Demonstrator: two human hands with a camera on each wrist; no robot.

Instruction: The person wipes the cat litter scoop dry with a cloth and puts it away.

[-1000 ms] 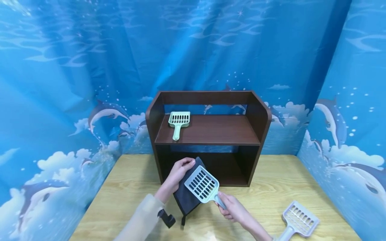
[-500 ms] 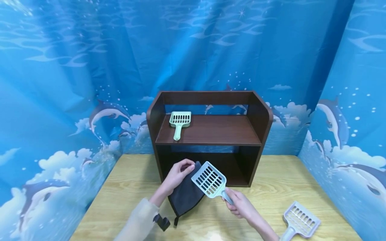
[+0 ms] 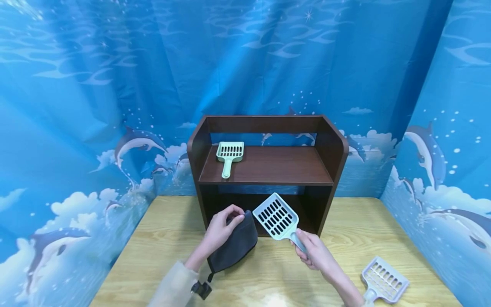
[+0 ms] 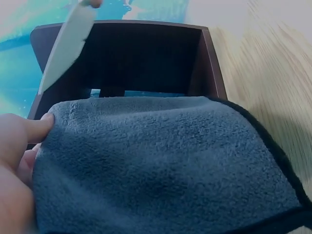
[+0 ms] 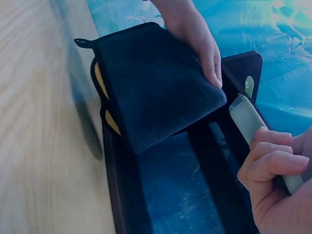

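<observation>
My left hand point(image 3: 221, 228) pinches a dark grey cloth point(image 3: 238, 245) near its upper edge. The cloth is folded, with fuzzy pile in the left wrist view, a black border, a small corner loop and yellow showing inside the fold in the right wrist view. My right hand point(image 3: 316, 254) grips the handle of a pale blue-grey slotted litter scoop point(image 3: 284, 233), its head tilted up and to the left. Scoop and cloth stand apart, the scoop's corner close to the cloth's top. Both are in front of the shelf's lower compartment.
A dark brown two-tier shelf point(image 3: 268, 165) stands on the wooden table point(image 3: 161, 238). On its upper board, at the left, lies a green litter scoop point(image 3: 227, 167). A lavender litter scoop point(image 3: 395, 290) lies at the table's front right. Blue sea-print curtains point(image 3: 245, 64) enclose the back and sides.
The right hand has drawn the scoop off the cloth, moving up and to the right. The left hand has moved slightly down with the cloth, whose lower end has swung left.
</observation>
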